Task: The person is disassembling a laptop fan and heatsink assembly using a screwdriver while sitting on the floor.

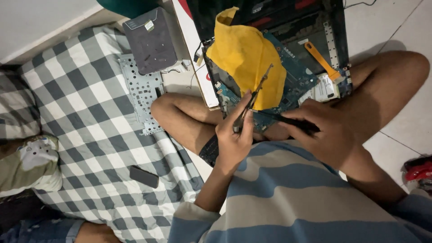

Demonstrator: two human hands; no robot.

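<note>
Hands [234, 137] just below circuit board [294, 74]

- Looks like somebody's home, probably a bedroom, not a proper workshop
- checkered bedding [85, 103] spread at 9 o'clock, with a pillow [29, 164] on it
- white tiled floor [400, 22] at 2 o'clock
- person sits cross-legged, opened laptop [310, 49] lying on the floor at 12 o'clock

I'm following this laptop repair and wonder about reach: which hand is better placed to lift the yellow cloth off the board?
Probably the left hand: its tweezers already point at the yellow cloth. The right hand sits lower, gripping a black tool.
</note>
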